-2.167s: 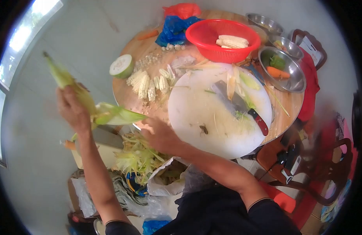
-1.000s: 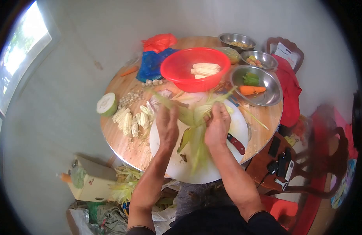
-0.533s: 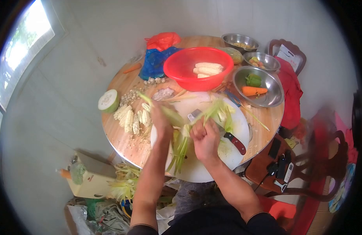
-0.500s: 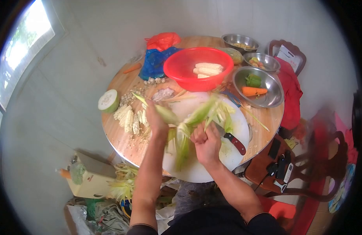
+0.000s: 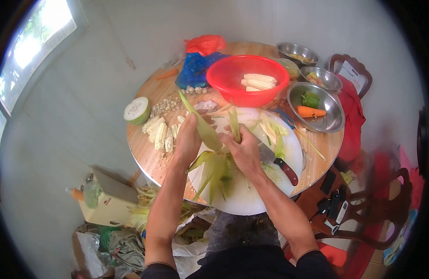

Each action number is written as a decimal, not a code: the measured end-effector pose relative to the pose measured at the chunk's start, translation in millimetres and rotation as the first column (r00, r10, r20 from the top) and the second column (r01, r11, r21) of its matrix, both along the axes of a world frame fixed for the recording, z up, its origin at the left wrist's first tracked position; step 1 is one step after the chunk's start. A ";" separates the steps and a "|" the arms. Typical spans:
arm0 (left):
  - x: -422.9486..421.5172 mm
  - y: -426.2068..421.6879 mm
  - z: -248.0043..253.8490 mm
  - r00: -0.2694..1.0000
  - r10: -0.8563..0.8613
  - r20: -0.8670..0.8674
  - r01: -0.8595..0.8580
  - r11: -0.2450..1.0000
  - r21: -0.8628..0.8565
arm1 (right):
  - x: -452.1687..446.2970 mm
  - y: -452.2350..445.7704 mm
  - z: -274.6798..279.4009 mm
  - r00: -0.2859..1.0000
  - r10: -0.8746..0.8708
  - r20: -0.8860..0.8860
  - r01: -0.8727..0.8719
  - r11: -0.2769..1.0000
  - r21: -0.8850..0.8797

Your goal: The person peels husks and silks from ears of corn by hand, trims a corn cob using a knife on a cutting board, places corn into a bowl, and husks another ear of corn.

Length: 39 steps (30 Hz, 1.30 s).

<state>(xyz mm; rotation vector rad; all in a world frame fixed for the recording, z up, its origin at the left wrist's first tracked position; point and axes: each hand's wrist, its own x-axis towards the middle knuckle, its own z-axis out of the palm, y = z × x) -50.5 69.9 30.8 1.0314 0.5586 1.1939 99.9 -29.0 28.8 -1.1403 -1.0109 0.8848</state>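
An ear of corn, still partly wrapped in green husk, is tilted above the round white cutting board. My left hand is closed around it. Close beside it, my right hand pinches strips of corn husk that stick up between its fingers. Peeled-back husk leaves hang below both hands. To the right, a knife with a dark red handle lies on the board, its blade partly hidden by my right hand. Torn husk pieces lie behind the knife.
Bare corn cobs, garlic and a cut gourd lie leftward. A red basin holds peeled corn. Steel bowls stand at the right, one holding a carrot and green pepper. A wooden chair stands beside the table.
My right hand has come up and nearer to my left hand, now gripping upright husk strips. The stretched leaves have come down, and loose husk shows on the board. The view has shifted slightly.
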 end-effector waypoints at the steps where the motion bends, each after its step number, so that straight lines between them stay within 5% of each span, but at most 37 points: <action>1: 0.2 -3.5 4.1 0.998 -0.062 0.006 0.062 0.998 -0.009 | -0.4 3.3 2.5 0.997 0.030 0.075 -0.028 0.999 -0.025; 5: 3.7 -26.0 32.1 0.984 -0.140 -0.111 0.139 0.990 -0.024 | -4.6 13.9 1.6 0.966 -0.044 0.255 0.031 0.998 0.052; 7: 3.7 -20.8 23.5 0.980 -0.153 -0.124 0.154 0.988 -0.002 | -5.0 20.2 -3.5 0.782 -0.366 0.504 0.164 0.901 0.401; 13: 9.2 -24.2 27.6 0.962 -0.112 -0.248 0.127 0.991 0.045 | -3.7 1.4 19.6 0.609 -0.449 0.654 0.178 0.881 0.439; 19: 14.8 -25.7 23.7 0.926 -0.069 -0.370 0.122 0.985 0.121 | 1.5 -0.8 20.7 0.590 -0.485 0.645 0.214 0.865 0.455; 29: 20.6 -35.6 31.9 0.909 0.070 -0.411 0.044 0.964 0.262 | 11.1 5.2 13.5 0.705 -0.438 0.558 0.257 0.891 0.375; 31: 18.7 -32.9 28.1 0.911 0.086 -0.404 0.032 0.961 0.275 | 20.3 6.7 16.1 0.924 -0.157 0.348 0.107 0.982 0.158; 34: 18.8 -32.4 24.5 0.927 0.071 -0.370 0.025 0.969 0.248 | 31.0 11.8 14.4 0.975 -0.043 0.220 0.010 0.989 0.149; 39: 23.6 -29.1 18.1 0.935 0.074 -0.347 0.029 0.959 0.282 | 29.7 1.1 40.7 0.916 -0.147 0.374 0.050 0.966 0.255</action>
